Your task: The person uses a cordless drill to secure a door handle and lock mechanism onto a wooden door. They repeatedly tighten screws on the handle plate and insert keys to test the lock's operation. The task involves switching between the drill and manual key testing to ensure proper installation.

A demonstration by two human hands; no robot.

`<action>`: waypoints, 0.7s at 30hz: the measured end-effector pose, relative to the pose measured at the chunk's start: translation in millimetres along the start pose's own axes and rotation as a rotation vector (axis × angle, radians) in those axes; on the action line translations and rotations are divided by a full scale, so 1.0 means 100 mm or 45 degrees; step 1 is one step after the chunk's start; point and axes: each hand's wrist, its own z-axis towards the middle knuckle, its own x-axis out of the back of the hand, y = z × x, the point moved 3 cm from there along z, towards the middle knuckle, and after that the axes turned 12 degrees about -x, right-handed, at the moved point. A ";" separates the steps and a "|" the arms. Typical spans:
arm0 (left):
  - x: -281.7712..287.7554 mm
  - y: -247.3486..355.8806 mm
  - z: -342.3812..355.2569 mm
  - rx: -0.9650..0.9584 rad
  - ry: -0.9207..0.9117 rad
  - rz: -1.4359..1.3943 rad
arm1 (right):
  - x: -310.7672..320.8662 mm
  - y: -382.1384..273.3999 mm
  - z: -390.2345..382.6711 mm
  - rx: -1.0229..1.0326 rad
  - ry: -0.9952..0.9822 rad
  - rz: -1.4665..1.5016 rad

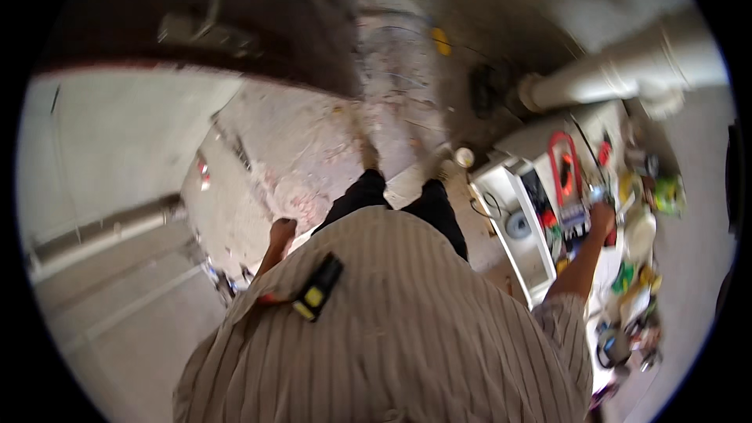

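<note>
My right hand [601,218] reaches over a cluttered bench on the right, among tools and small items. Its fingers are too small and blurred to tell what they touch. Just beyond it lies a red-framed tool [565,168], which looks like a hacksaw. Close to the hand sits a grey-and-white box [576,221]. An open white drawer [536,254] juts out from the bench, with a round grey disc [518,225] inside. At my left side hangs my left hand [283,229], away from the bench; its fingers are blurred.
A thick white pipe [627,70] runs past the bench's far end. By my foot stands a small white container [464,157]. Dust and debris cover the floor [305,141]. A dark panel with a handle [211,12] is at the far left. A yellow piece [441,41] lies ahead.
</note>
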 end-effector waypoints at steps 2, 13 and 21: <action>-0.01 0.10 -0.05 -0.048 0.133 0.051 | 0.41 0.13 -0.41 -0.705 0.066 1.146; 0.69 1.53 0.33 -0.726 0.446 -0.818 | 3.23 -1.15 -2.66 -0.110 1.457 1.636; 2.07 1.82 0.25 -1.560 0.013 -0.897 | 5.01 -3.73 -3.81 0.982 0.176 2.591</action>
